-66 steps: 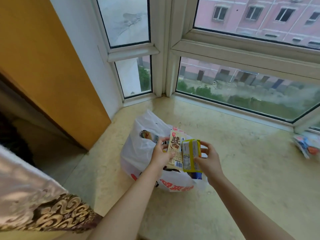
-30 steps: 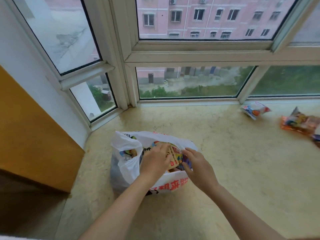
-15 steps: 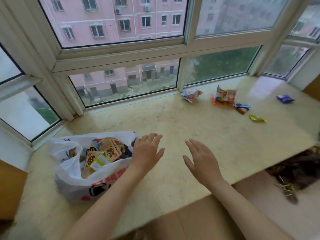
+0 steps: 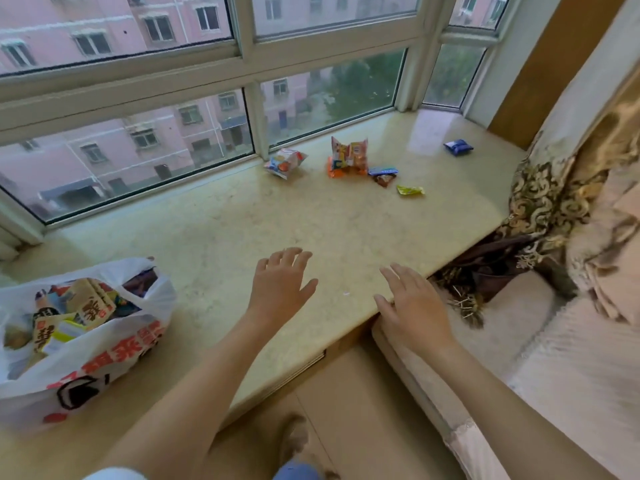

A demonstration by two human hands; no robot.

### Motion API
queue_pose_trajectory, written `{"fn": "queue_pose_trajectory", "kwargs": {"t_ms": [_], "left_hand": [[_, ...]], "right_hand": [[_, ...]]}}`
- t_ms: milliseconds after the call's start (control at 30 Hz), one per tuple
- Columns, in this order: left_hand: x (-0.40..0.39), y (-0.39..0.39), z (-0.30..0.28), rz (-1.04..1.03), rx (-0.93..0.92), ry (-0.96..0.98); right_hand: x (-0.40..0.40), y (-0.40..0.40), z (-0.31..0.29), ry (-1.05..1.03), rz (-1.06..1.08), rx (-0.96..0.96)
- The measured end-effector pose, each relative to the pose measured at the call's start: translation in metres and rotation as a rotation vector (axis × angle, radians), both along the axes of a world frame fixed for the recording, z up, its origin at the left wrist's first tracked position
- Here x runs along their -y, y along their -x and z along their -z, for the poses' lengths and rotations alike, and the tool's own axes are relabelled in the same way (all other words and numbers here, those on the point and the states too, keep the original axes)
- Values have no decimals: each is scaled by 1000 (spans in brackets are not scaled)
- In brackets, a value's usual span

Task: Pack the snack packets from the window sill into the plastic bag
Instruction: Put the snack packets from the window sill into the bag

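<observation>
The white plastic bag (image 4: 114, 358) with red print sits at the left of the window sill (image 4: 242, 233), its mouth wide, several snack packets inside. Far along the sill lie a pale packet (image 4: 285, 162), an orange packet (image 4: 348, 157), a small dark packet (image 4: 382, 174), a yellow-green packet (image 4: 410, 190) and a blue packet (image 4: 459, 147). My left hand (image 4: 280, 285) hovers over the middle of the sill, fingers spread, holding nothing. My right hand (image 4: 412, 306) hangs over the sill's front edge, also empty, fingers straight.
Window frames and glass run along the back of the sill. A patterned curtain (image 4: 554, 188) hangs at the right, above a pale cushioned seat (image 4: 571, 358). The sill's front edge drops to the floor between my arms.
Both hands put packets into the bag, then let go and moved right, empty. The view has swung right, so the bag now sits at the far left.
</observation>
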State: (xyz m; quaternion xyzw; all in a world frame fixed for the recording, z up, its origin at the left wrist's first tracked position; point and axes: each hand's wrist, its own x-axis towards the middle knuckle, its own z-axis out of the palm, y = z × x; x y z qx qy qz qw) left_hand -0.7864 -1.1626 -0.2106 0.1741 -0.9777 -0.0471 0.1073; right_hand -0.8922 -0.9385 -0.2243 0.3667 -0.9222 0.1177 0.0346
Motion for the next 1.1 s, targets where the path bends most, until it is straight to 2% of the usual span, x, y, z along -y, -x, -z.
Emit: {"fn": "queue_pose_trajectory", "kwargs": {"t_ms": [267, 833, 1100], "left_hand": [[-17, 98, 15, 57, 51, -29], [15, 394, 68, 31, 137, -176], [33, 475, 119, -36, 144, -172]], "right_hand": [[-28, 83, 13, -58, 80, 23], [21, 354, 29, -185, 37, 74], [49, 473, 86, -229, -49, 43]]}}
